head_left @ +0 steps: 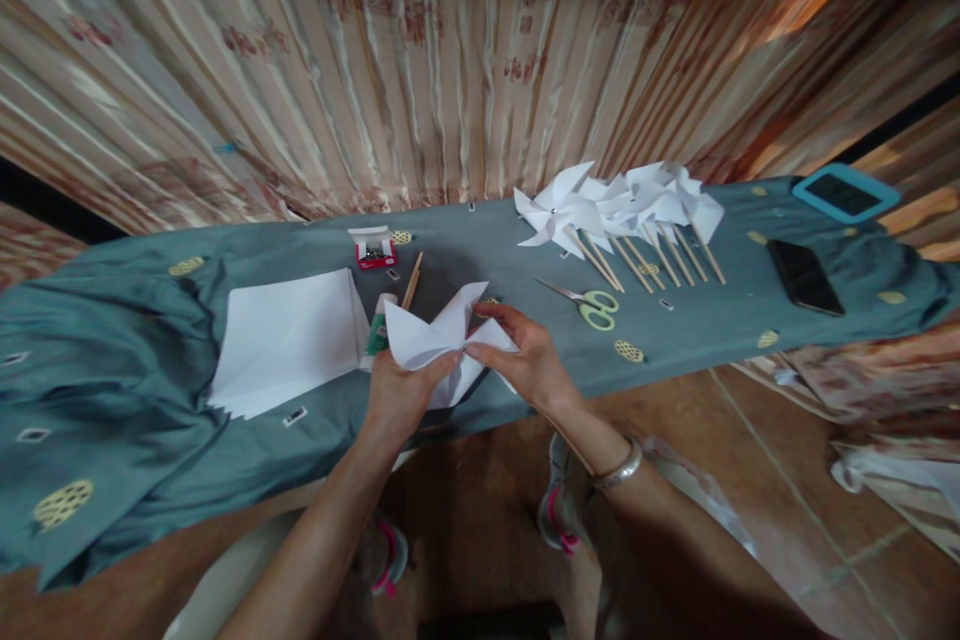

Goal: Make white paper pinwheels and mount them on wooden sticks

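Note:
A white paper pinwheel (431, 338) is held between both hands above the table's near edge. My left hand (405, 390) grips it from the left, thumb pressed close to its centre. From the right, my right hand (525, 355) pinches it near the centre with thumb and fingers. No stick shows on this pinwheel. Just behind my left hand lies a glue stick (377, 330) with a green label, partly covered by the paper. A couple of wooden sticks (412, 282) lie behind the pinwheel. An open red box (374, 250) holds small dark pieces, too small to name.
A stack of white paper sheets (289, 340) lies on the left. Green-handled scissors (592, 305) are to the right, below several finished pinwheels on sticks (622, 205). A black phone (805, 277) and a blue-framed tablet (846, 192) lie farther right on the green cloth (705, 330). A curtain (450, 70) hangs behind.

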A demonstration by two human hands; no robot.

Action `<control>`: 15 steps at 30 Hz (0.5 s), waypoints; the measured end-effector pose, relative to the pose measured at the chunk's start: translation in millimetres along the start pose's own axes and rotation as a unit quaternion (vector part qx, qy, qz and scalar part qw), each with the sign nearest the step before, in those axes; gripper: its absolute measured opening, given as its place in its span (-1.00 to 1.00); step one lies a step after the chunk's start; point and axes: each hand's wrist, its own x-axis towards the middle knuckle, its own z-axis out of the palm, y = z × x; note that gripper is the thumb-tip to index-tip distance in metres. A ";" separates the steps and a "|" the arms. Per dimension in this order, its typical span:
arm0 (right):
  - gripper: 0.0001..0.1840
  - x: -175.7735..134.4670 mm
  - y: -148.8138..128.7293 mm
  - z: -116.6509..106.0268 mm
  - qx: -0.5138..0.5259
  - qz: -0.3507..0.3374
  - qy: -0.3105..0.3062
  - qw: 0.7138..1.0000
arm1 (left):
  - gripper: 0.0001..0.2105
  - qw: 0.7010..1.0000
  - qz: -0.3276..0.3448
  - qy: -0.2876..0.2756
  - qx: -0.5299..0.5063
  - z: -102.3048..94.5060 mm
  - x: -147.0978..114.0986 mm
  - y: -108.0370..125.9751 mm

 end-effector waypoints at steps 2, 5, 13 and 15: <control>-0.47 0.0 -0.1 0.5 -0.005 -0.001 0.001 1.000 | -0.66 1.000 0.002 0.000 0.002 -0.1 -0.1 -0.4; -0.47 0.5 0.7 1.2 -0.007 -0.002 0.004 1.000 | -0.67 1.000 -0.004 -0.001 0.012 0.5 -0.8 1.2; -0.45 0.7 3.6 0.8 -0.021 0.003 0.001 1.000 | -0.66 1.000 -0.010 0.012 -0.025 5.5 -7.7 11.7; -0.43 0.2 4.1 0.7 -0.018 0.011 -0.005 1.000 | -0.65 1.000 -0.006 0.008 -0.029 5.8 -9.2 11.9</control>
